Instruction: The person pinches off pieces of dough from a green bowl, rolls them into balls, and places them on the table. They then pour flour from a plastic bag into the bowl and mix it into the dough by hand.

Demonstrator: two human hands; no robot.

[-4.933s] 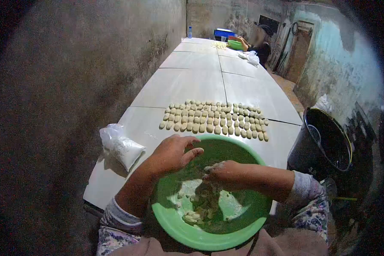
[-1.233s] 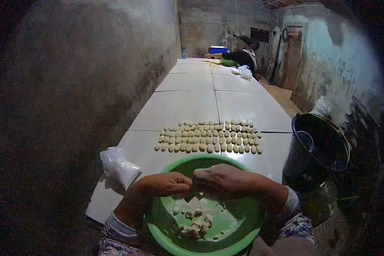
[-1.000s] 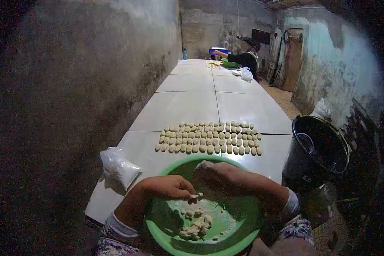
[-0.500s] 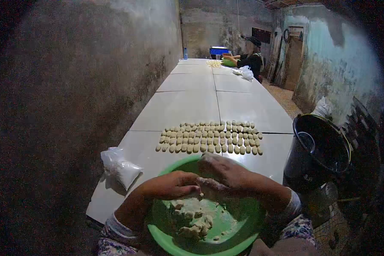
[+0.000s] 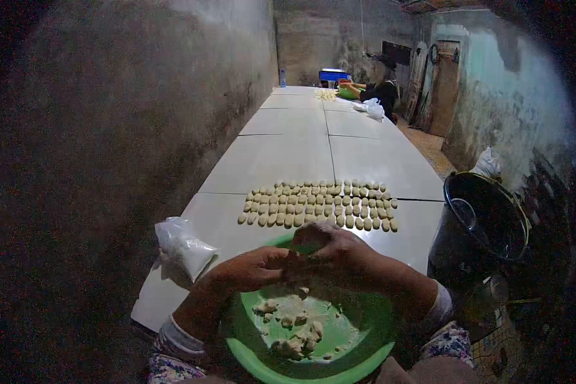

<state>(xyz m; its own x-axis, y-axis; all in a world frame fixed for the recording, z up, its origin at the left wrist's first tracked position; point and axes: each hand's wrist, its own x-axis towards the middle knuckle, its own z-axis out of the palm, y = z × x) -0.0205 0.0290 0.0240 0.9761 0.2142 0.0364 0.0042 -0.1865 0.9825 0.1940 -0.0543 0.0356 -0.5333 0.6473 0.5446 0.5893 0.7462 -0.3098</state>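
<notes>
Both my hands are held together above a green basin (image 5: 246,358). My left hand (image 5: 253,269) has its fingers curled in against the right one. My right hand (image 5: 339,249) is bent over, its fingers dusted white and arched toward the left. Whatever lies between the palms is hidden by the fingers. Beneath them, crumbly lumps of pale dough (image 5: 297,342) and loose flour lie in the basin. Just beyond its far rim, several rows of small oval dough pieces (image 5: 310,208) are laid out on the white table (image 5: 288,153).
A clear plastic bag of white powder (image 5: 185,249) sits at the table's left edge. To the right stands a large black bucket (image 5: 457,237). At the far end another person (image 5: 383,89) works by a green basin, near a white plastic bag (image 5: 372,109). A wall runs along the left.
My hands have drawn closer together, and the fingers are more curled than before. The view has shifted slightly. The dough rows look the same.
</notes>
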